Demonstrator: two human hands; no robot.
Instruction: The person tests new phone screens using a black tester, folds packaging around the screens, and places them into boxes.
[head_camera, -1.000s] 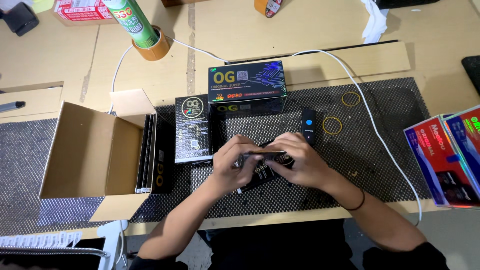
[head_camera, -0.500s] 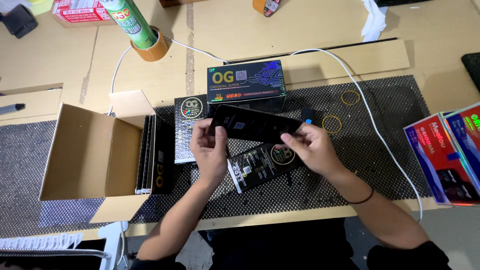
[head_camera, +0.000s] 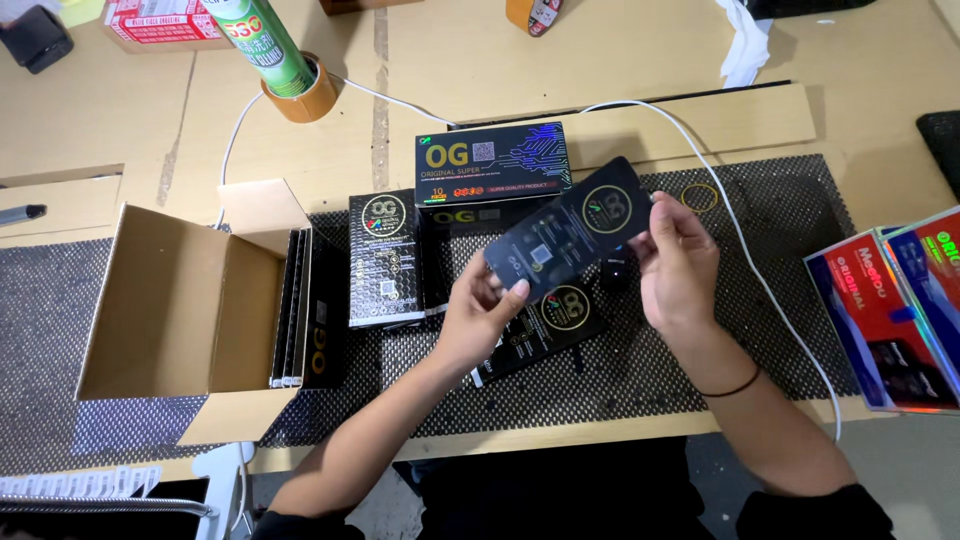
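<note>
Hands and both closed, gripping flat black packet at opposite ends, tilting above black mat on bench

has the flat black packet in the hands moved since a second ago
Yes. The flat black packet has gone up and away from the body: a second ago it was low over the mat, now it overlaps the lower edge of the black box, held by both hands.
</note>
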